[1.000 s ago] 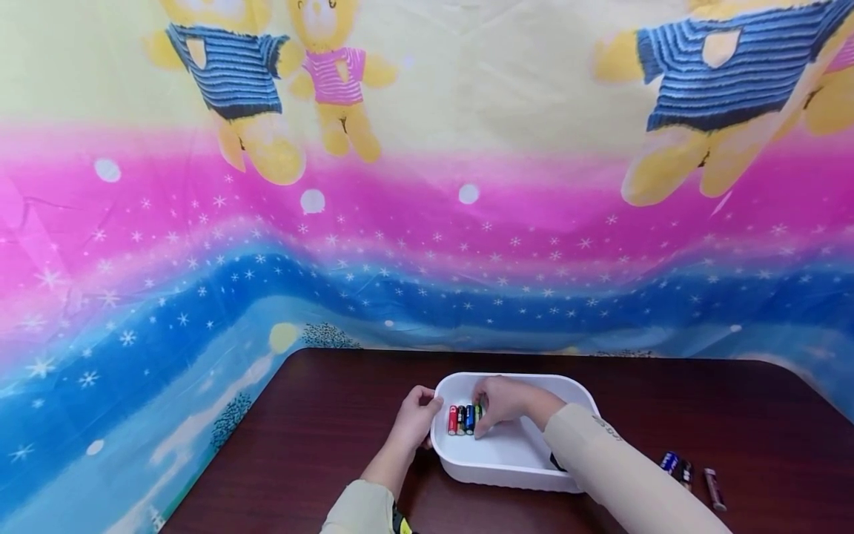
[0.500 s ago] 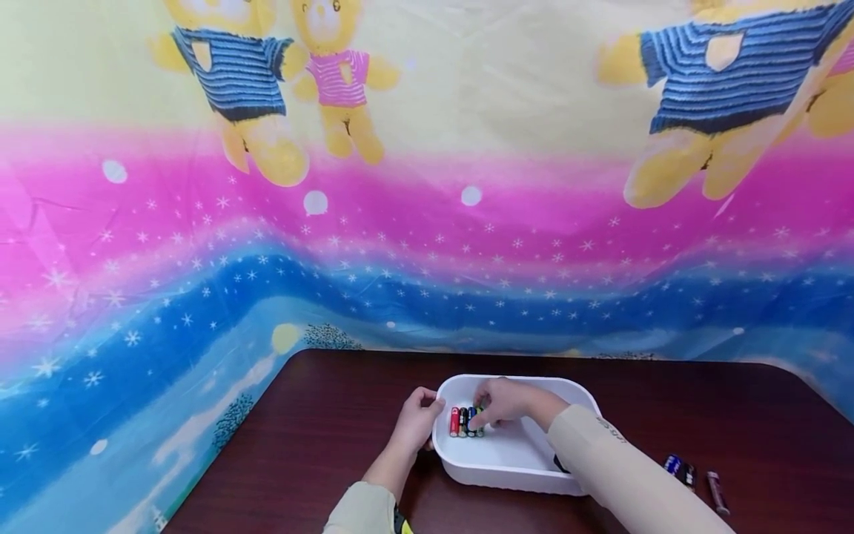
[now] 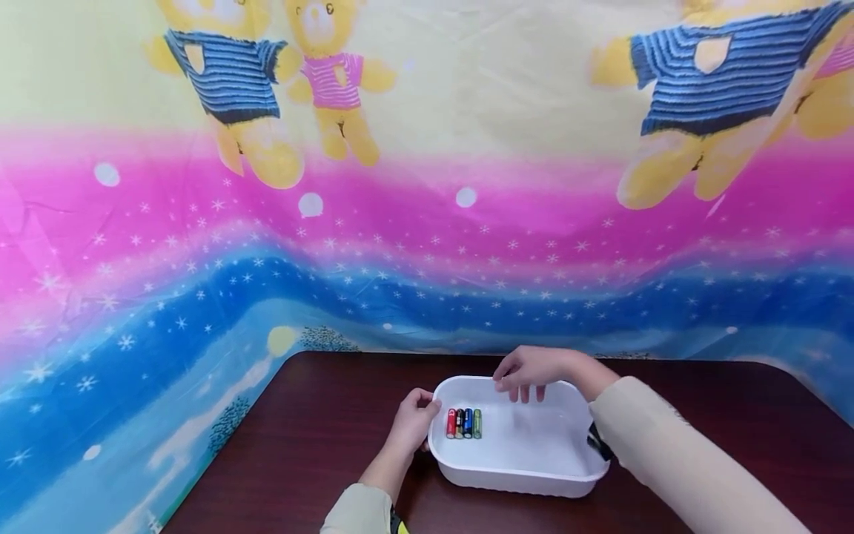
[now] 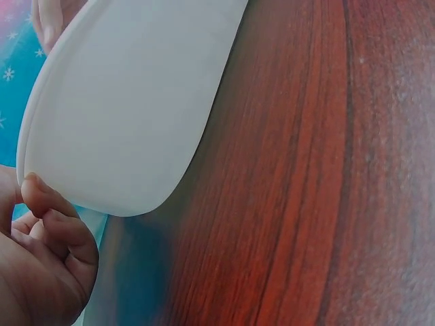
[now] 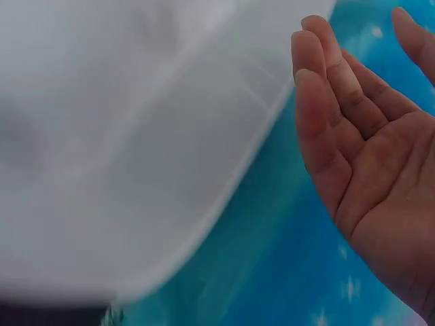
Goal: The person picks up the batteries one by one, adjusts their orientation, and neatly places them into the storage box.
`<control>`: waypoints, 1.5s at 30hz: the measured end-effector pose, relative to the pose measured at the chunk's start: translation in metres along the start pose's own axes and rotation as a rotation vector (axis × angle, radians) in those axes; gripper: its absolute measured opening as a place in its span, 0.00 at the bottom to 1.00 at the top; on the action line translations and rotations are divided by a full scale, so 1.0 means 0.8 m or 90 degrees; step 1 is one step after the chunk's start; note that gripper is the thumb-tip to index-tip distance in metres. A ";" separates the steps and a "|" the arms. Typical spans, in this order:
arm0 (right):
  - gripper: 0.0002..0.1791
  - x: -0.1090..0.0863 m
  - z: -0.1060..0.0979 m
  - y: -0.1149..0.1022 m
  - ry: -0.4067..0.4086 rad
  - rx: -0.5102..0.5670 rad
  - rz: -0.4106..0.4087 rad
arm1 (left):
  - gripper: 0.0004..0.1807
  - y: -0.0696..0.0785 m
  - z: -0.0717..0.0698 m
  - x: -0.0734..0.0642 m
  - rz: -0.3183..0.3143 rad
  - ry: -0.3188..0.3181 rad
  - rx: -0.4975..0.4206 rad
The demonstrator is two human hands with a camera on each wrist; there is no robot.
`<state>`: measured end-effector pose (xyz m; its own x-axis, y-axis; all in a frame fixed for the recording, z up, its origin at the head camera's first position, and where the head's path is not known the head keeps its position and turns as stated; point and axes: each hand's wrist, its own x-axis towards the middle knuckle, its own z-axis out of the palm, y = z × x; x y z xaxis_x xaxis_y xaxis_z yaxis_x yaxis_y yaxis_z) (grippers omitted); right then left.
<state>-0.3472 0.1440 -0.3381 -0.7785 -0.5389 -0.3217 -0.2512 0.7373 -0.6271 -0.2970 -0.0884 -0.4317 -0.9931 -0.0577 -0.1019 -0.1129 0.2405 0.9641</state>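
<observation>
My left hand (image 3: 411, 419) pinches the left rim of a white plastic basin (image 3: 514, 480) between thumb and fingers. The left wrist view shows the same hand (image 4: 51, 255) at the rim corner of the basin (image 4: 129, 115). Inside, at the left end, lie several batteries side by side: a red battery (image 3: 451, 423), a black and gold battery (image 3: 459, 424), a blue battery (image 3: 468, 423) and a green battery (image 3: 477, 424). Above the basin's far rim hangs my right hand (image 3: 537, 368), holding nothing. Its loosely bent fingers and bare palm (image 5: 380, 163) show in the right wrist view.
The basin stands on a dark reddish-brown table (image 3: 333, 415). Behind the table hangs a cloth (image 3: 427, 245) printed with bears and snowflakes. My right sleeve (image 3: 674, 445) crosses the table's right front part and hides what lies beneath it.
My right hand has let go of the green battery, risen from the basin and moved right toward its far rim. The loose batteries at the right are now hidden by my arm. The left hand stays put.
</observation>
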 end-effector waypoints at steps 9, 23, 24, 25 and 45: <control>0.24 -0.049 -0.037 0.031 0.059 0.047 -0.034 | 0.11 -0.001 -0.001 0.000 -0.002 0.000 0.007; 0.23 -0.116 -0.061 0.090 0.125 0.054 -0.034 | 0.11 -0.002 0.000 0.001 0.001 0.001 0.013; 0.23 -0.120 -0.061 0.095 0.126 0.055 -0.034 | 0.11 -0.002 0.000 0.001 0.002 0.001 0.013; 0.22 -0.124 -0.062 0.099 0.127 0.054 -0.034 | 0.11 -0.002 0.000 0.001 0.002 0.000 0.013; 0.22 -0.188 -0.031 0.177 0.154 0.082 -0.008 | 0.12 -0.003 0.000 -0.001 -0.007 -0.008 0.009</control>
<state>-0.2799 0.3395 -0.3613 -0.8942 -0.4238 -0.1441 -0.1989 0.6645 -0.7203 -0.2957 -0.0890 -0.4336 -0.9922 -0.0479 -0.1150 -0.1235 0.2537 0.9594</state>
